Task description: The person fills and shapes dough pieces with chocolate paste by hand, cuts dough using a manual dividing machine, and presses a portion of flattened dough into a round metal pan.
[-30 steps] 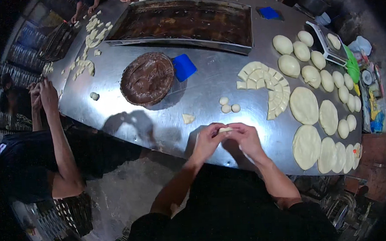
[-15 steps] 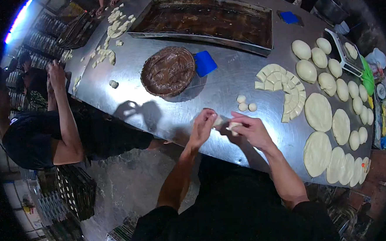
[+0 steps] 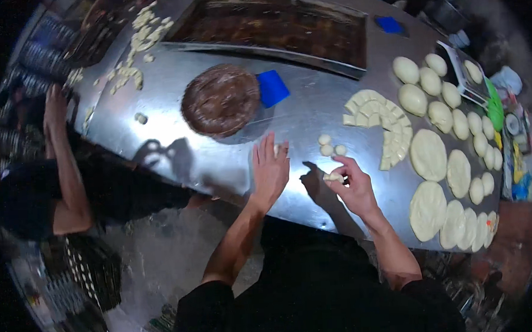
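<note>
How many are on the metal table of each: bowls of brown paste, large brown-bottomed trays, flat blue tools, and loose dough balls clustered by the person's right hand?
Bowl of brown paste: 1
Large brown-bottomed tray: 1
Flat blue tools: 2
Clustered dough balls: 3
Total: 7

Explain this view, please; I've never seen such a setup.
No machine here: a person works bare-handed, seen from a head-worn fisheye camera looking down. The right hand pinches a small piece of dough. The left hand is over the metal table, fingers extended; a pale bit shows by its thumb, possibly held. Beyond lie three dough balls, a bowl of brown paste, a blue scraper and a long tray. To the right are cut dough and larger dough rounds. The arm at far left is another person's.
</note>
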A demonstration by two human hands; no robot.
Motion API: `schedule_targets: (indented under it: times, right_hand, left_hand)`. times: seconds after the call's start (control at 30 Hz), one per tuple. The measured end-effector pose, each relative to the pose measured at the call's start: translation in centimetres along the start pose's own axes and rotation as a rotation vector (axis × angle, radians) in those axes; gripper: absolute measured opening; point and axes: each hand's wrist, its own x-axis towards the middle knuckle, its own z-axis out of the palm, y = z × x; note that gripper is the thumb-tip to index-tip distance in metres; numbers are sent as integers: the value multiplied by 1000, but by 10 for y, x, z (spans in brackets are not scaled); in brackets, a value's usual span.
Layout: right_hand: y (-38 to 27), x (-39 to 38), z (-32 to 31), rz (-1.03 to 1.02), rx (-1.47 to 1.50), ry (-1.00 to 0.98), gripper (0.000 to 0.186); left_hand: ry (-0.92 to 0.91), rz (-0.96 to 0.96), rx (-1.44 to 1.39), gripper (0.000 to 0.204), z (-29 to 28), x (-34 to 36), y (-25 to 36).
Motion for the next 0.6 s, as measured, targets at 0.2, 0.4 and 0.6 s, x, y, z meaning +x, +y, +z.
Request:
schedule_targets:
  times: [0.2, 0.4, 0.6]
  right_hand:
    - [5, -18, -27, -586, -425, 227, 57]
    - [5, -46, -56, -43, 311, 194, 47]
    - [13, -39, -60, 56, 102, 102, 19]
  left_hand:
    - [-713, -765, -1881, 27, -34, 13, 102]
    - [-620, -634, -1721, 27, -29, 11, 119]
    - [-582, -534, -1660, 30, -41, 2, 127]
